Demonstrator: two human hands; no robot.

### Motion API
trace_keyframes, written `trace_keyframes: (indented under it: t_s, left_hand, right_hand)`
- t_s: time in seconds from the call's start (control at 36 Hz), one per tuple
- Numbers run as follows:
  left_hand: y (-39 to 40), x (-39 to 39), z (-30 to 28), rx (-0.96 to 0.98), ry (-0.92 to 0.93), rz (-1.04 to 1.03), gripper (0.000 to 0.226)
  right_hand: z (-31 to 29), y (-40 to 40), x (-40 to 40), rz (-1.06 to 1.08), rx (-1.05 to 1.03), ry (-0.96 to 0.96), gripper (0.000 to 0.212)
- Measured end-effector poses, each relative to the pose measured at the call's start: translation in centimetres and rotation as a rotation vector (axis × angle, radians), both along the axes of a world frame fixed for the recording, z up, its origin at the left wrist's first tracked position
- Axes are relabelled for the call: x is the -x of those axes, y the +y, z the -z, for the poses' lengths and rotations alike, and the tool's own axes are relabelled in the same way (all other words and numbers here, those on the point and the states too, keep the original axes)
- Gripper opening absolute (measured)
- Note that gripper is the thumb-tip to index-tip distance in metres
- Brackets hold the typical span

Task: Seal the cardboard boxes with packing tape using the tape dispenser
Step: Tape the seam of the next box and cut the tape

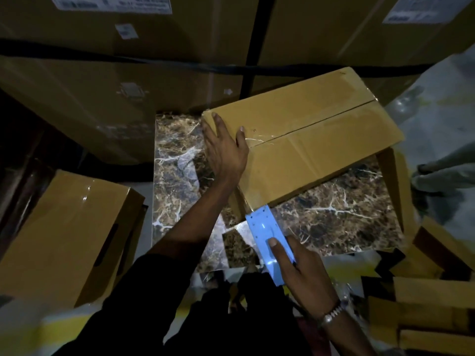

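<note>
While the spread fingers of the left hand (223,147) lie flat over the near-left corner of the tan cardboard box (303,140) at frame centre, thumb set beside the centre seam, worth keeping that pressure firm so the flaps stay level. Straight and wide, those fingers, gripping nothing, only pressing down.

Lower and right of centre, right hand (300,273) wrapped round the pale blue metal tape dispenser (267,242), index finger laid flat along its plate, other fingers curled beneath where hidden. Dispenser nose touching or just short of the box's near bottom edge; contact hard to tell in the dim light.

Clear glossy tape (259,140) already visible along the seam, wrinkled near the left thumb. Judged: strip run over the top and down the near face, cut now due. To do it well: tilt the dispenser so the blade bites, pull sharply sideways rather than away, then rub the tail down flat against the cardboard. Smooth the wrinkle by the thumb outward from the seam before lifting the left hand.

Box resting tilted on a brown marbled tile slab (334,214). Second tan cardboard box (64,235) at lower left, glossy tape on top. Large brown stacked cartons (128,73) with white labels across the upper frame. Flattened cardboard pieces (431,304) at lower right; best kept away from the sticky tail.
</note>
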State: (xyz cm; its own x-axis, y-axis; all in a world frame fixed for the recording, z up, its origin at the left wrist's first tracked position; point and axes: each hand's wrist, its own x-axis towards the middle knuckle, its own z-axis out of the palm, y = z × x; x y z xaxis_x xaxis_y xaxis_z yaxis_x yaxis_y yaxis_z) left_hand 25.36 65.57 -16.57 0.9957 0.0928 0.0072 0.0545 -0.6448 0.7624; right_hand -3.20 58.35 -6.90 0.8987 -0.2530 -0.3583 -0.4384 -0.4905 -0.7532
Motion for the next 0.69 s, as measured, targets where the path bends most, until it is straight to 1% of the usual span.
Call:
trace_keyframes:
  t_s: [0.03,0.06,0.08,0.14,0.17,0.22,0.31,0.42,0.47,0.53,0.58,0.64,0.69]
  left_hand:
    - [0.0,0.0,0.0,0.006,-0.007,-0.004,0.081]
    - [0.1,0.1,0.1,0.013,-0.013,-0.008,0.081]
    - [0.1,0.1,0.0,0.017,-0.017,-0.011,0.081]
    - [0.1,0.2,-0.3,0.017,-0.021,-0.018,0.081]
    - [0.1,0.3,-0.4,0.012,-0.021,-0.02,0.081]
    - [0.2,0.3,-0.6,0.002,-0.029,-0.02,0.081]
    - [0.3,0.4,-0.4,0.003,-0.046,-0.029,0.081]
    - [0.3,0.7,-0.5,0.0,-0.067,-0.036,0.08]
    - [0.3,0.8,-0.7,-0.021,-0.08,-0.042,0.079]
    - [0.4,1.0,-1.0,-0.066,-0.098,-0.055,0.076]
    - [0.4,1.2,-1.4,-0.162,-0.123,-0.073,0.072]
    - [0.4,2.0,-1.7,-0.267,-0.135,-0.051,0.071]
    - [0.3,3.6,-1.6,-0.33,-0.159,0.027,0.071]
  right_hand:
    - [0.0,-0.2,0.4,0.011,-0.023,-0.002,0.053]
    - [0.0,-0.3,0.6,0.017,-0.023,-0.014,0.057]
    - [0.0,-0.2,0.5,0.016,-0.009,-0.03,0.053]
    - [0.3,0.4,0.3,0.014,0.019,-0.043,0.037]
    - [0.7,0.7,0.2,0.02,0.013,-0.038,0.035]
    - [1.7,1.3,0.3,0.05,-0.017,-0.025,0.043]
    - [3.1,1.7,0.3,0.1,-0.07,0.0,0.065]
    - [4.3,1.7,0.3,0.114,-0.106,0.043,0.067]
    - [4.9,1.6,0.4,0.1,-0.088,0.051,0.062]
    - [5.3,1.5,0.4,0.065,-0.017,0.05,0.045]
    - [5.3,1.7,0.3,0.047,0.029,0.054,0.031]
    - [5.4,1.9,0.2,0.065,0.007,0.065,0.033]
    - [5.5,2.0,0.1,0.095,-0.001,0.065,0.042]
